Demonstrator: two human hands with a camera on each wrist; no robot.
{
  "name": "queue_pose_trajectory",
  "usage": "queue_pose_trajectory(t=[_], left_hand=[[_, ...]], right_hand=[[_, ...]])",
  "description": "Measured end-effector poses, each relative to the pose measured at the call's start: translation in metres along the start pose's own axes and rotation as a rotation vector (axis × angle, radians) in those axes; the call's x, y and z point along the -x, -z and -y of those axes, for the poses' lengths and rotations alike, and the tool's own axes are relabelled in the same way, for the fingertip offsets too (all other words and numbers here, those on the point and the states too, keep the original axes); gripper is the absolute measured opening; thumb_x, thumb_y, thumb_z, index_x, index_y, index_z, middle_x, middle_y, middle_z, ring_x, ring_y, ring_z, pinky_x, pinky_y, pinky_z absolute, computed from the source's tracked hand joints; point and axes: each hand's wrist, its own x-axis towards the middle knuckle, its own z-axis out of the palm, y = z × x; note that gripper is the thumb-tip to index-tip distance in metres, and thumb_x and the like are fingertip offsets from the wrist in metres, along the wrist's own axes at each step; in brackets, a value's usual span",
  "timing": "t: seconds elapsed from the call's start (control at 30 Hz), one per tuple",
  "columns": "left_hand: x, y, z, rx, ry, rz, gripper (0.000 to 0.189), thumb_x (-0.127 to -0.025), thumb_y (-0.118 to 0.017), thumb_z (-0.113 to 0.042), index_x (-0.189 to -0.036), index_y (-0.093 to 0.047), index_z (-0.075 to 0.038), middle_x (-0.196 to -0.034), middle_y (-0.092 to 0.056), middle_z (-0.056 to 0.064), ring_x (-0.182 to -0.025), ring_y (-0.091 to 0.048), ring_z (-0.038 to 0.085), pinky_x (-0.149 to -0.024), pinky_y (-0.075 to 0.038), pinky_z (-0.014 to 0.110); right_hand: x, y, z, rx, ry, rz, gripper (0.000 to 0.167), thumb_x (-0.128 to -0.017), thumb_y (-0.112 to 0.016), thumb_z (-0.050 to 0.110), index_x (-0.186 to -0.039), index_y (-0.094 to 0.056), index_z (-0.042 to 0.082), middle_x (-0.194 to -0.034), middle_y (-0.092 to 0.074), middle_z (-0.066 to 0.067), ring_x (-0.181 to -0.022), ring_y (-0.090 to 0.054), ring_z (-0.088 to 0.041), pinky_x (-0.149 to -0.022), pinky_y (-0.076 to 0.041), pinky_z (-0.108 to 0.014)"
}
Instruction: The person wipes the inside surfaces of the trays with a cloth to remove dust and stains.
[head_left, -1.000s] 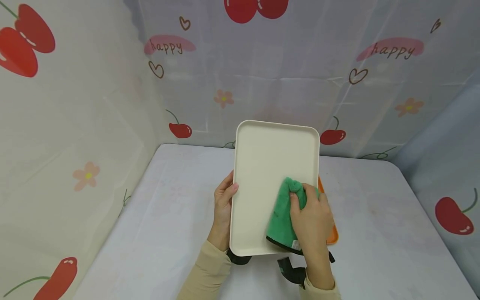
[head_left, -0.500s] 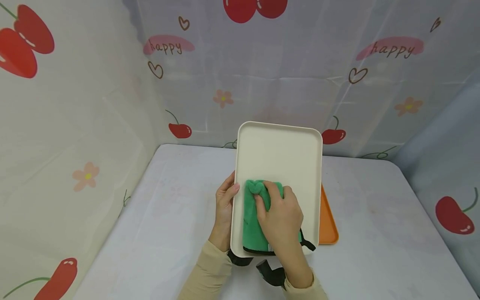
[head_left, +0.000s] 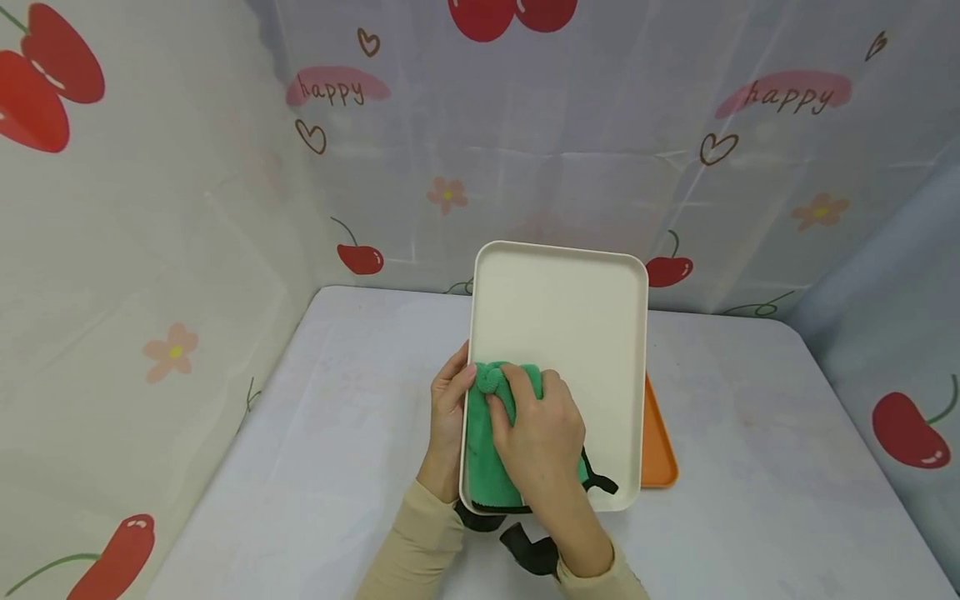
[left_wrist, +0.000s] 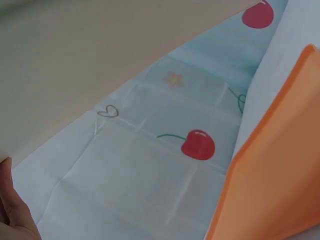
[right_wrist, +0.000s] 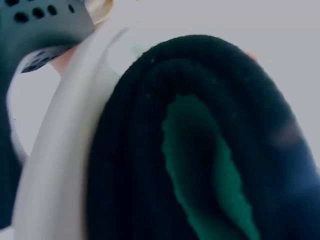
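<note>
A cream rectangular tray (head_left: 558, 308) is held up and tilted by my left hand (head_left: 448, 417), which grips its left edge with the thumb over the rim. In the left wrist view, fingers (left_wrist: 15, 210) touch the underside of that tray (left_wrist: 90, 65). My right hand (head_left: 543, 433) pinches a bunched green cloth (head_left: 486, 458) and presses it on the tray's lower left part, close to the left thumb. The cloth's dark folded edge (right_wrist: 135, 145) fills much of the right wrist view, beside the pale rim (right_wrist: 55, 145).
An orange tray (head_left: 658, 442) lies on the white table (head_left: 360, 367), partly hidden behind the cream one; its surface (left_wrist: 285, 155) also shows in the left wrist view. Printed curtains (head_left: 525, 108) hang behind and at both sides. Black wrist camera mounts (head_left: 531, 552) sit near both wrists.
My right hand has slid the green cloth leftward across the cream tray, from its right side to its left edge. The left hand keeps its hold; more of the orange tray's surface shows.
</note>
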Motion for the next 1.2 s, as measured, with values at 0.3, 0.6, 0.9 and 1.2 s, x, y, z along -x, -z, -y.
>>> queue_pose_trajectory(t=[0.3, 0.6, 0.9, 1.2], left_hand=[[0.0, 0.0, -0.001, -0.008, 0.017, -0.021, 0.036, -0.095, -0.05, -0.005, -0.119, -0.07, -0.023, -0.115, -0.07, -0.007, -0.103, -0.066, 0.006, -0.087, -0.054, 0.017], [-0.002, -0.001, 0.0, -0.058, 0.037, -0.071, 0.038, -0.095, -0.047, -0.003, -0.115, -0.071, -0.026, -0.112, -0.07, -0.008, -0.1, -0.066, 0.004, -0.085, -0.054, 0.017], [-0.004, 0.003, 0.0, -0.043, -0.019, 0.0, 0.036, -0.096, -0.05, -0.003, -0.117, -0.071, -0.023, -0.108, -0.072, -0.008, -0.094, -0.069, 0.004, -0.079, -0.057, 0.018], [-0.004, 0.001, -0.003, -0.057, -0.027, -0.024, 0.039, -0.095, -0.047, 0.0, -0.116, -0.071, -0.023, -0.107, -0.072, -0.007, -0.092, -0.07, 0.004, -0.078, -0.057, 0.018]], right_hand=[[0.002, 0.001, -0.005, -0.039, -0.019, 0.025, 0.031, -0.077, -0.082, 0.023, -0.104, -0.071, 0.01, -0.075, -0.056, -0.013, -0.059, -0.054, -0.023, -0.047, -0.049, -0.036], [0.006, 0.008, -0.016, -0.039, -0.062, 0.013, 0.032, -0.076, -0.083, 0.021, -0.103, -0.071, 0.011, -0.073, -0.055, -0.013, -0.059, -0.053, -0.022, -0.044, -0.047, -0.036], [0.011, 0.021, -0.047, 0.003, -0.198, 0.032, 0.03, -0.079, -0.079, 0.018, -0.106, -0.07, 0.009, -0.073, -0.054, -0.016, -0.058, -0.051, -0.026, -0.044, -0.044, -0.037], [0.016, 0.041, -0.08, 0.087, -0.416, 0.096, 0.029, -0.086, -0.072, 0.023, -0.111, -0.068, 0.009, -0.084, -0.059, -0.023, -0.068, -0.058, -0.04, -0.048, -0.046, -0.052]])
